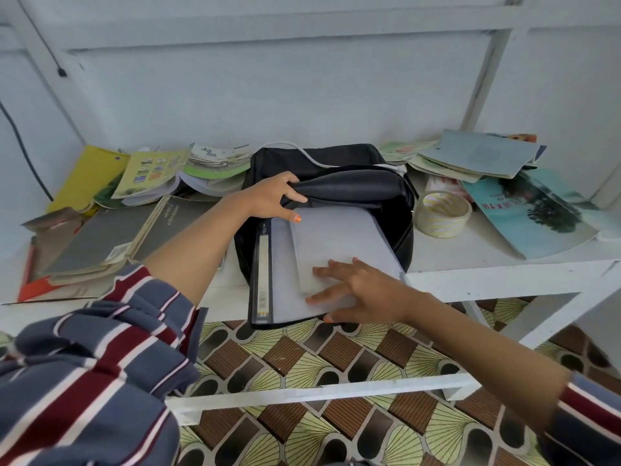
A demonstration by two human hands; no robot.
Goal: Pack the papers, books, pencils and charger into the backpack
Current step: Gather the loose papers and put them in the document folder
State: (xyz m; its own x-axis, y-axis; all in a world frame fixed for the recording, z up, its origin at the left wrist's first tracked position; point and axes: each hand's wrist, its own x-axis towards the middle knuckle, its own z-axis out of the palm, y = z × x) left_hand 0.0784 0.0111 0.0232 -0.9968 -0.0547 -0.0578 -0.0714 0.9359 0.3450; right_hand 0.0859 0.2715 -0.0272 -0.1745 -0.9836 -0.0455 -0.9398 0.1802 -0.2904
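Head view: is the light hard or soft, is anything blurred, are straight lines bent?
Head view: soft, even light, no glare on the white wooden table. Head view: the right hand on the white paper stack looks smeared; the left hand gripping the black fabric backpack is sharper. Head view: the table's rails bow slightly near the edges.

Even, diffuse daylight is filling the scene, and the white wall (302,95) is reading bright with a faint bluish cast. Soft shadows are lying under the books (151,173) and darkening the mouth of the backpack (336,156). The right hand (363,290) is smearing slightly with motion blur. Wide-angle distortion is bending the shelf frame (485,79) toward the edges, and the near striped sleeve (84,381) is rendering soft.
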